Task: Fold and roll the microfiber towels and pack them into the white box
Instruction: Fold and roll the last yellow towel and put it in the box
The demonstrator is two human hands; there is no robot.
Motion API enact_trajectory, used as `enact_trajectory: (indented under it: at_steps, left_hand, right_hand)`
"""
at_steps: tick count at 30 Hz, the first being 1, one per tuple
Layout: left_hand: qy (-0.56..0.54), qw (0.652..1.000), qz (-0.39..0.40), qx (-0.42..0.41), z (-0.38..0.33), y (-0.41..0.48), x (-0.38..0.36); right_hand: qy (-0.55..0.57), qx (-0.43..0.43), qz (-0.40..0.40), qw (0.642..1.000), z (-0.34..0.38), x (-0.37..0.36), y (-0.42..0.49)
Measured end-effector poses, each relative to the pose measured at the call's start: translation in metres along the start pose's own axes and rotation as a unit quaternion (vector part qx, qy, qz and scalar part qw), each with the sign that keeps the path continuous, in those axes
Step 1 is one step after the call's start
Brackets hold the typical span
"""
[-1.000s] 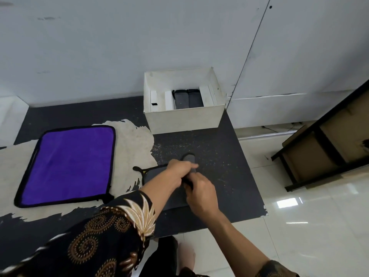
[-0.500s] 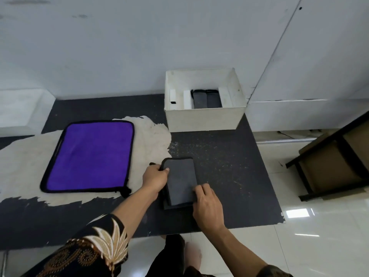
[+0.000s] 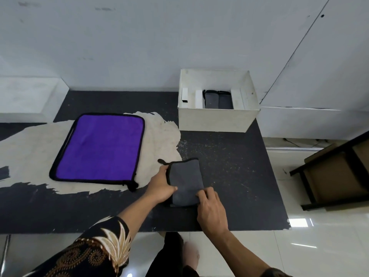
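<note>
Just below the frame's centre, a folded grey towel point(image 3: 185, 179) lies on the black mat point(image 3: 235, 162). The left hand point(image 3: 160, 186) grips its left edge, thumb laid over the top and fingers wrapped along the side. The right hand point(image 3: 211, 211) has bent fingers point(image 3: 204, 193) set on the towel's lower right corner; its thumb is hidden, so I cannot tell whether it pinches or only presses. To the left, a purple towel point(image 3: 99, 148) lies spread flat. In the upper right, the white box point(image 3: 215, 120) holds rolled grey towels point(image 3: 217, 99).
</note>
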State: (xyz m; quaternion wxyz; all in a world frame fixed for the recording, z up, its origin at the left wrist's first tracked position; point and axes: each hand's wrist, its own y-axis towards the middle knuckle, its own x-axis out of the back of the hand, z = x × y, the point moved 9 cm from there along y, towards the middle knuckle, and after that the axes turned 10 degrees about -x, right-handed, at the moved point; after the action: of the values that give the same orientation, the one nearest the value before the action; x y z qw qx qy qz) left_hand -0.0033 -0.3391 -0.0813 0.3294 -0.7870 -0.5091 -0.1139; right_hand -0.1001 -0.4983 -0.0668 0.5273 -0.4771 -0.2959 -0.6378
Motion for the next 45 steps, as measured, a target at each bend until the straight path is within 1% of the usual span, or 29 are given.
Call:
enact_trajectory:
  at_steps: [4,6,10,16,22,29,33,35,38,40,42,45]
  left_hand:
    - [-0.04,0.998,-0.04,-0.014,-0.002,-0.007,0.005]
    - [-0.046,0.998,-0.032,-0.009,0.001,-0.009,0.004]
    - [-0.024,0.999,-0.004,-0.025,0.0,-0.006,0.0]
    - [-0.009,0.996,-0.067,-0.065,-0.005,-0.002,0.008]
    - [0.032,0.994,-0.074,-0.073,-0.007,0.001,0.006]
    - [0.017,0.994,-0.079,-0.067,-0.011,0.009,0.005]
    - [0.015,0.99,-0.114,-0.087,-0.021,0.014,0.01]
    - [0.026,0.988,-0.118,-0.093,-0.025,0.016,0.011]
    - [0.051,0.99,-0.098,-0.083,-0.022,0.018,0.007]
    - [0.065,0.991,-0.094,-0.075,-0.018,0.018,0.006]
    - [0.075,0.989,-0.103,-0.07,-0.017,0.015,0.008]
    - [0.072,0.989,-0.111,-0.067,-0.017,0.007,0.009]
  right_hand:
    - [0.016,-0.004,0.01,1.0,-0.002,-0.001,-0.002]
    - [0.007,-0.016,0.024,1.0,-0.006,-0.007,-0.003]
    - [-0.001,-0.009,0.025,1.0,-0.007,-0.007,-0.003]
    - [0.003,0.028,0.017,0.999,-0.004,-0.004,0.0]
    - [0.003,0.029,0.024,0.999,-0.01,-0.011,0.0]
    - [0.0,0.034,0.059,0.998,-0.008,-0.013,0.001]
    - [0.003,0.026,0.078,0.997,-0.009,-0.015,0.004]
    - [0.005,0.025,0.082,0.996,-0.011,-0.014,0.004]
    - [-0.001,0.033,0.062,0.998,-0.011,-0.006,0.002]
    - [-0.007,0.045,0.016,0.999,-0.008,0.006,0.002]
    - [0.012,0.047,-0.031,0.998,-0.002,0.021,0.005]
    - [0.041,0.05,-0.061,0.996,0.007,0.034,0.017]
